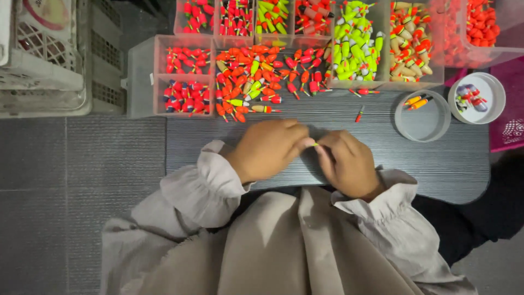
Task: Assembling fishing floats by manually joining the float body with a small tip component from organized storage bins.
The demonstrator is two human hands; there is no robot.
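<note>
My left hand and my right hand meet over the dark grey table, fingertips pinched together on a small yellow-green piece of a fishing float. Most of that piece is hidden by my fingers. A loose pile of orange, red and green fishing floats lies on the table just beyond my hands. One red float lies alone nearby.
Clear plastic bins of sorted floats line the far edge. A round clear lid with two orange floats and a white round tub sit at right. A white plastic crate stands on the grey floor at left.
</note>
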